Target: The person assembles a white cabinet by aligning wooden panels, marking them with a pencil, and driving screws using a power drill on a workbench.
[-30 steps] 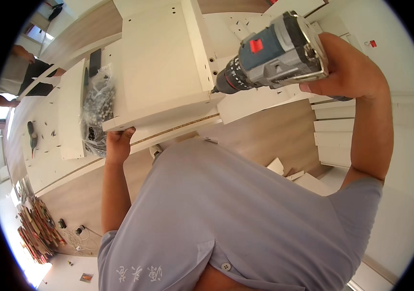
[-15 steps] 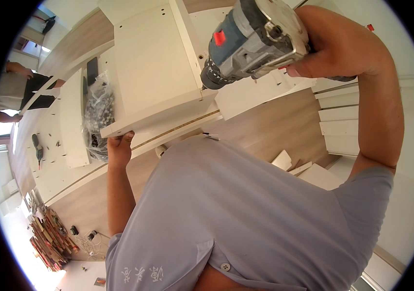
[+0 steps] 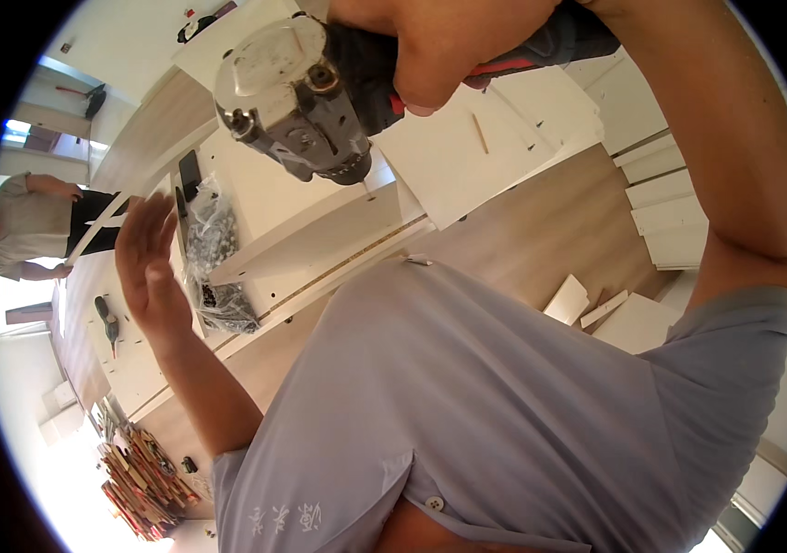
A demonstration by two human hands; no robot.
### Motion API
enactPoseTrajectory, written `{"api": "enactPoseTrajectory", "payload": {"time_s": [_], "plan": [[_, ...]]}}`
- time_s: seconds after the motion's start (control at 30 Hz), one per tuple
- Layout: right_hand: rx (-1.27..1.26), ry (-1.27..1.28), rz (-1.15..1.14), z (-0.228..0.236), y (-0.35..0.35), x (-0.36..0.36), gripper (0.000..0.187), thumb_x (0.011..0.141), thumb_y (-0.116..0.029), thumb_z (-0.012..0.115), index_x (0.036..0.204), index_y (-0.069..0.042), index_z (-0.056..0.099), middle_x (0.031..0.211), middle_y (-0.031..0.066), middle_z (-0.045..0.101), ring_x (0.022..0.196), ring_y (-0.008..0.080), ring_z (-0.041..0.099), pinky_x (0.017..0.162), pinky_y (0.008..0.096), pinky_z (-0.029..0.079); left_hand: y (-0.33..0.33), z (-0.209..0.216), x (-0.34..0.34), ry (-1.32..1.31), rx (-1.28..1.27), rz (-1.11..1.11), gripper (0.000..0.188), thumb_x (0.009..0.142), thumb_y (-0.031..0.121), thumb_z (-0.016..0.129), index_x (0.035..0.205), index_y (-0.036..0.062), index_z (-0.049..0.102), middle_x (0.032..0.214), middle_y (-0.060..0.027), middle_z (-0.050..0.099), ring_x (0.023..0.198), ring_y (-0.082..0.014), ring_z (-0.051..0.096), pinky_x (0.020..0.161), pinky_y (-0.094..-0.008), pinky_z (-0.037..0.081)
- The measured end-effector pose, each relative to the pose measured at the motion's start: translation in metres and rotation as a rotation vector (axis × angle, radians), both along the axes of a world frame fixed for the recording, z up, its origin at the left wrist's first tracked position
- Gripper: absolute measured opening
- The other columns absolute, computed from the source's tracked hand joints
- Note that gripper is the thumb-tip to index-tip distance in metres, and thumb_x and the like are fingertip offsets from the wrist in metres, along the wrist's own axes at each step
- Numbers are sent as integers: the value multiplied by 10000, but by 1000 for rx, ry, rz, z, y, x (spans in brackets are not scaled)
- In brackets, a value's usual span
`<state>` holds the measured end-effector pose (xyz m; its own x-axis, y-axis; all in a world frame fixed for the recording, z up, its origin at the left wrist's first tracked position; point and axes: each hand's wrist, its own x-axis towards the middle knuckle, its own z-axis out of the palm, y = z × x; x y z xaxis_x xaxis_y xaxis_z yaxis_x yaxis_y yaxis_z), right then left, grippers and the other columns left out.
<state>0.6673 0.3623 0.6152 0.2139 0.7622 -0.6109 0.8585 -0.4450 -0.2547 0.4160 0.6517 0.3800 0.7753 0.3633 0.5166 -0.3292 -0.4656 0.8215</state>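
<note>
My right hand (image 3: 472, 46) is wrapped round the handle of a cordless drill (image 3: 283, 97). Its chuck (image 3: 352, 169) is over the far-right end of a white cabinet piece (image 3: 319, 230); whether a bit touches the board is hidden. My left hand (image 3: 152, 272) is raised at the left, off the board, with its fingers stretched out and slightly blurred. Beside it lies a clear plastic bag (image 3: 213, 230) of small hardware, next to a dark flat strip (image 3: 189, 175). Farther left, a screwdriver (image 3: 106, 321) with a dark handle rests on a white panel.
White panels (image 3: 485, 138) with a thin stick on top lie at the right. Board offcuts (image 3: 567, 300) and stacked boards (image 3: 670, 217) are on the floor. Another person (image 3: 34, 217) is at the far left, holding a white strip. A heap of wood strips (image 3: 144, 479) lies lower left.
My left hand has let go of the white board's end and lifted to the left. My right hand has swung the drill leftward and turned it.
</note>
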Motion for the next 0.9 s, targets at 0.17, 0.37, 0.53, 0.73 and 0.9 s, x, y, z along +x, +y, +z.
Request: {"api": "enactPoseTrajectory", "payload": {"time_s": [0.17,0.37,0.53,0.73,0.9], "plan": [[129,-3,122,-15,4,9,204,889,-201,672,945,-6,684,728,57,653,624,159,617,578,333,488,-90,14,63,327,199,-191,555,889,97,795,1382,-35,579,1326,-172,666,1206,-245,649,1043,-379,498],[-83,-57,-79,-11,17,-2,198,891,-191,681,931,3,678,710,60,649,617,153,622,569,319,481,-95,-6,104,470,-7,-393,275,909,52,769,1168,-23,714,1006,-89,760,957,-151,681,863,-306,546],[-47,-27,-72,-21,15,4,188,888,-183,684,910,3,672,694,57,639,607,148,611,563,313,468,-82,-31,107,494,-107,-394,171,967,34,707,1128,-18,734,976,-44,751,885,-100,626,833,-272,530],[76,60,-28,-24,1,11,182,888,-180,684,907,1,675,679,49,632,603,150,604,571,313,469,-88,-31,110,379,-158,-457,161,1001,10,661,1142,-17,733,959,-20,739,872,-78,586,827,-249,510],[-35,-72,-106,-19,12,-1,179,889,-179,683,901,0,683,675,49,634,601,147,602,571,314,466,-89,-27,111,381,-156,-456,157,998,6,665,1138,-18,732,946,-12,731,863,-71,566,817,-245,503]]}}
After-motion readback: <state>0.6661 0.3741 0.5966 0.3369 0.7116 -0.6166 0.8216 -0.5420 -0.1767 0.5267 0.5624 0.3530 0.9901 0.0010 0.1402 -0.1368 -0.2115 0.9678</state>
